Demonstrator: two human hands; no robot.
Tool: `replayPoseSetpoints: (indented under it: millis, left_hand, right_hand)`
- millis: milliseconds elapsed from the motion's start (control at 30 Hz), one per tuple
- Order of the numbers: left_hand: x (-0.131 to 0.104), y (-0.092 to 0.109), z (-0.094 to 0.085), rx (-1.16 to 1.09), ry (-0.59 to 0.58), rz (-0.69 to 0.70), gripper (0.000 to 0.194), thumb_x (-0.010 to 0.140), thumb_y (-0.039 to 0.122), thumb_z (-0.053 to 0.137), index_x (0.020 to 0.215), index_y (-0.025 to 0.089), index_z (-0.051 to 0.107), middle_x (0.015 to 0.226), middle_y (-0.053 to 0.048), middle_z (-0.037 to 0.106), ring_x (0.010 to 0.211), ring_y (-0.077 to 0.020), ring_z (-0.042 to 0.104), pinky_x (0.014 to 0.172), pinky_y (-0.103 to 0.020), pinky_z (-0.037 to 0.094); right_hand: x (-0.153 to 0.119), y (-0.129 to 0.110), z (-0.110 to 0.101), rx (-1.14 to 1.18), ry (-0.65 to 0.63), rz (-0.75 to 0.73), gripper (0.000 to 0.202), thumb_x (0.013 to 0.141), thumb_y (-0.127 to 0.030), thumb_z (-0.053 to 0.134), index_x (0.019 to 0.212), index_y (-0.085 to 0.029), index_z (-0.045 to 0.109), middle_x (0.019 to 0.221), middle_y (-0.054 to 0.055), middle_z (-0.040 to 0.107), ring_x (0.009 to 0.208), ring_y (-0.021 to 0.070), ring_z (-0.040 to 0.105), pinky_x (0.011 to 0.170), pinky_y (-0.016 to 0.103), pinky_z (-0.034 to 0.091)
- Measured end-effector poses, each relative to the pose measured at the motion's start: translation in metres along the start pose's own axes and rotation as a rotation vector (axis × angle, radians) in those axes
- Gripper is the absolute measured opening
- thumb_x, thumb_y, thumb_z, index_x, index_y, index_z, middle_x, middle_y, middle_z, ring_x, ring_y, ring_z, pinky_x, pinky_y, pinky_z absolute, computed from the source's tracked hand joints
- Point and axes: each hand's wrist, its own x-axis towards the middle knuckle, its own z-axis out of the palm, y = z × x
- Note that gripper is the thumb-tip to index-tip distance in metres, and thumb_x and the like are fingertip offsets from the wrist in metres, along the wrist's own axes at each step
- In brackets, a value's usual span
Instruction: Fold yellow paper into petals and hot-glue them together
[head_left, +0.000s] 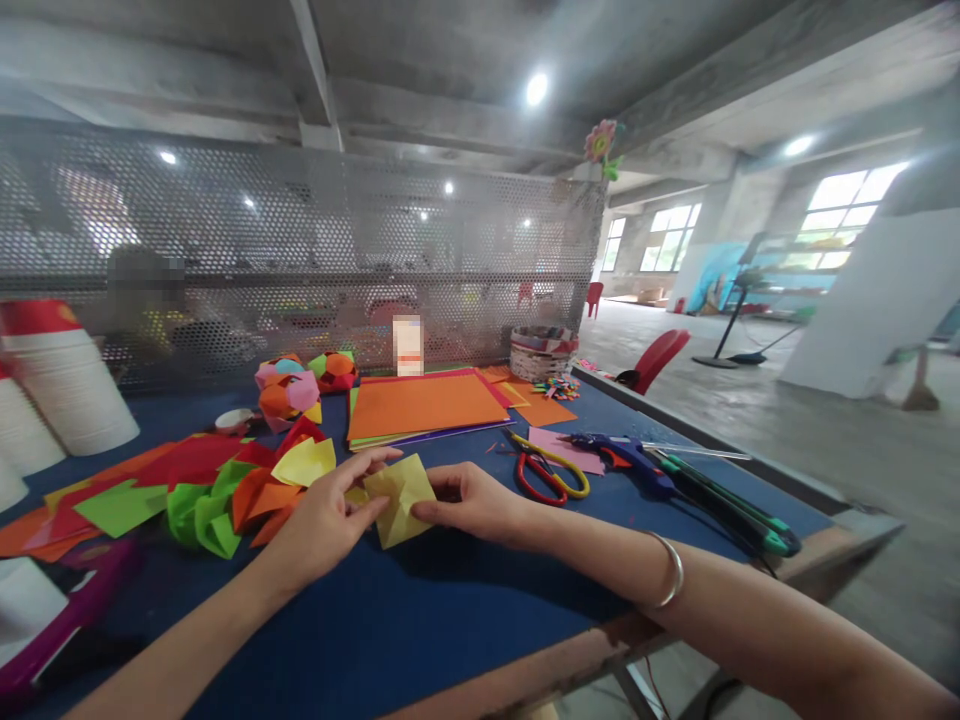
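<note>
As left hand (334, 507) faces right hand (478, 506) — both pinch yellow paper (398, 502).

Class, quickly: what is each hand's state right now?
Left hand: closed, pinching the creased yellow paper square.
Right hand: closed, pinching the same square's opposite side.

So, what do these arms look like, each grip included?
The left grip and right grip are ungloved human hands, with no rings showing. No sleeve shows on the left forearm or right forearm; a slim, silver-coloured bangle circles the right one.
</note>
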Motion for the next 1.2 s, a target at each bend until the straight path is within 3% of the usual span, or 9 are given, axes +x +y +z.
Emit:
replayPoseSetpoints:
  millis: [100,333,500,700,867,1033,1200]
  left_hand:
    - [-0.0002,-0.0039,0.0009,0.048,0.015,0.061,0.045,0.082,0.031,0.055,0.126,0.022,0.054,0.124,-0.009,0.061,0.119,-0.0256,0.056,0.091,-0.042,0.053]
    - [-0.0057,0.0009,0.001,0.274,0.093,0.318,0.04,0.089,0.025,0.051,0.129,0.024,0.049,0.127,-0.008,0.06,0.119,-0.0234,0.058,0.103,-0.047,0.047]
    - [-0.006,0.0008,-0.0008,0.431,0.129,0.409,0.038,0.093,0.029,0.05,0.13,0.023,0.049,0.128,-0.008,0.062,0.119,-0.0226,0.059,0.102,-0.042,0.048]
    - [-0.0055,-0.0062,-0.0035,0.514,0.075,0.48,0.041,0.095,0.031,0.049,0.135,0.022,0.049,0.133,-0.01,0.061,0.122,-0.0222,0.059,0.102,-0.039,0.049]
    - [-0.0062,-0.006,-0.0024,0.454,0.071,0.444,0.036,0.094,0.034,0.048,0.126,0.021,0.06,0.122,-0.009,0.069,0.11,-0.0205,0.066,0.095,-0.035,0.053]
    - [-0.0051,-0.0024,-0.0034,0.274,0.113,0.245,0.033,0.093,0.04,0.047,0.11,0.023,0.07,0.11,-0.003,0.074,0.103,-0.0186,0.069,0.086,-0.028,0.057]
    - [-0.005,0.0004,-0.0028,0.282,0.069,0.209,0.035,0.09,0.043,0.051,0.112,0.021,0.069,0.11,-0.005,0.074,0.098,-0.019,0.07,0.087,-0.029,0.054]
  right_hand:
    - [-0.0016,-0.0028,0.0,0.003,0.001,0.007,0.05,0.066,-0.06,0.076,0.084,-0.014,0.07,0.081,0.0,0.064,0.075,0.0148,0.055,0.074,0.028,0.04]
    - [-0.0043,-0.0036,0.0001,0.003,0.042,0.053,0.036,0.071,-0.046,0.072,0.089,-0.015,0.07,0.081,0.0,0.062,0.068,0.0108,0.048,0.061,0.024,0.034]
    - [-0.004,-0.004,0.0003,0.036,0.062,0.072,0.034,0.069,-0.044,0.072,0.087,-0.015,0.07,0.078,-0.001,0.06,0.067,0.0106,0.047,0.06,0.024,0.034]
    - [-0.005,-0.0085,0.0016,0.095,0.096,0.118,0.026,0.066,-0.039,0.072,0.076,-0.016,0.07,0.073,-0.001,0.061,0.066,0.0104,0.047,0.061,0.023,0.034]
    - [-0.0053,-0.01,0.0026,0.112,0.088,0.131,0.025,0.065,-0.038,0.073,0.076,-0.016,0.072,0.072,-0.001,0.062,0.065,0.0099,0.047,0.059,0.022,0.034]
    - [-0.0047,-0.0075,0.0021,0.049,0.06,0.079,0.024,0.07,-0.037,0.07,0.079,-0.015,0.073,0.071,-0.002,0.061,0.064,0.0101,0.046,0.06,0.023,0.033]
    - [-0.0058,-0.0032,0.0032,-0.012,0.015,0.053,0.024,0.074,-0.037,0.068,0.082,-0.014,0.072,0.07,-0.003,0.06,0.063,0.0094,0.044,0.06,0.023,0.032]
